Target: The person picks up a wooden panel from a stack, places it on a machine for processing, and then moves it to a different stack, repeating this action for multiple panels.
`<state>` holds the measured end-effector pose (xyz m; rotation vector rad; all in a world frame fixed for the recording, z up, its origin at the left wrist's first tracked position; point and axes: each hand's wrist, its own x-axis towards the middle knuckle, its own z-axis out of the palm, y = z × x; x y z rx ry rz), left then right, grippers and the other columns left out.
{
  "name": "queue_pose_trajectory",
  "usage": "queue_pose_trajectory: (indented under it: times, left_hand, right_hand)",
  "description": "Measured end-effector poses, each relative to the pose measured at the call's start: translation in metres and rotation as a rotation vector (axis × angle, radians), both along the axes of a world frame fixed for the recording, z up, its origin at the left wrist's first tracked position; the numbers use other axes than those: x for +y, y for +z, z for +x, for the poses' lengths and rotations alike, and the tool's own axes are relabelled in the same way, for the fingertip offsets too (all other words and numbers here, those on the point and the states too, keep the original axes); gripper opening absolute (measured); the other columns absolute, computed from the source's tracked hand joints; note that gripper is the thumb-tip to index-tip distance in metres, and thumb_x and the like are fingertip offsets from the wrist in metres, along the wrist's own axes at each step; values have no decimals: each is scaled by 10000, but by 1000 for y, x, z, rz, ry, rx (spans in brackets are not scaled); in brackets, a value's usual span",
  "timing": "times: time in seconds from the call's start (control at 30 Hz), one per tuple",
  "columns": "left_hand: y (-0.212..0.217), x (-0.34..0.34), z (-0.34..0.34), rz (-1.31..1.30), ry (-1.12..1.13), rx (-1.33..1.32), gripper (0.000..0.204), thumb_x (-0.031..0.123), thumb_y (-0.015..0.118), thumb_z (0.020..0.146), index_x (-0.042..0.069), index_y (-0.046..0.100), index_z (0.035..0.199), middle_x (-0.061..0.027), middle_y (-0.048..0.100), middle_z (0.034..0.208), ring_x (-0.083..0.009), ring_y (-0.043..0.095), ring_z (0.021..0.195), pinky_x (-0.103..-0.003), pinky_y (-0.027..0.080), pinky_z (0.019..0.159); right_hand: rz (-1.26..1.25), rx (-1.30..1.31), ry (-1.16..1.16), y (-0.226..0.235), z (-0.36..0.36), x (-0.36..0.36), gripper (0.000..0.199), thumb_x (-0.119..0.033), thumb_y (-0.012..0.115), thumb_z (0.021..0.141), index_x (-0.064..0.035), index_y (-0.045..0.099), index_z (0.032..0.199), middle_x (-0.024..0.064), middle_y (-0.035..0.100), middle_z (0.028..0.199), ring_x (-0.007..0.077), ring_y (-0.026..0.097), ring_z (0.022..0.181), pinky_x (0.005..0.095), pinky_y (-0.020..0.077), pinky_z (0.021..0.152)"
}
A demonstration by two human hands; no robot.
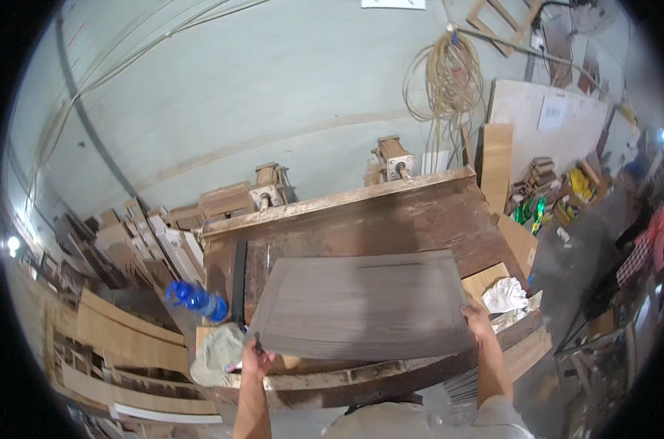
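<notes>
Single head-worn fisheye view, looking down and forward over a near workbench point(390, 219) toward a wall point(237, 88).

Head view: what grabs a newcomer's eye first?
The big grey wood-grain panel in the middle, held over the worn brown workbench, with the left hand at its near left corner and the right hand at its near right corner. Next, the blue plastic bottle lying left of the bench, and the coil of pale cord hanging on the wall above.
</notes>
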<state>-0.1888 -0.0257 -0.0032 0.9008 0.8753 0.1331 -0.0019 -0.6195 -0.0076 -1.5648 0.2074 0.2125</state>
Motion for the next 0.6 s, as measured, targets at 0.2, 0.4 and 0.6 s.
queue_pose_trajectory:
  times: [0.2,0.4,0.6]
  left_hand:
    - [-34,10,43,61,-98,267,341,404,525,1006,131,543,1209,-51,608,1079,-223,619,818,-381,525,719]
    - [-35,12,117,108,-310,530,359,423,507,1013,77,576,1078,-40,675,819,-215,665,763,-367,529,675]
    - [-42,37,160,937,-623,447,351,301,599,944,-25,609,1073,-161,697,841,-238,693,750,-381,545,634]
  right_hand:
    - [-212,-1,77,-46,148,29,355,-115,623,913,-40,620,1260,64,673,1099,163,606,995,315,462,896]
    - [-455,-8,31,-75,249,29,430,-216,720,845,-42,640,1230,168,675,1152,286,635,1063,382,463,970]
    - [-941,-206,-53,-76,259,72,486,-287,759,780,-195,657,1247,119,544,1371,351,486,1249,449,414,1048]
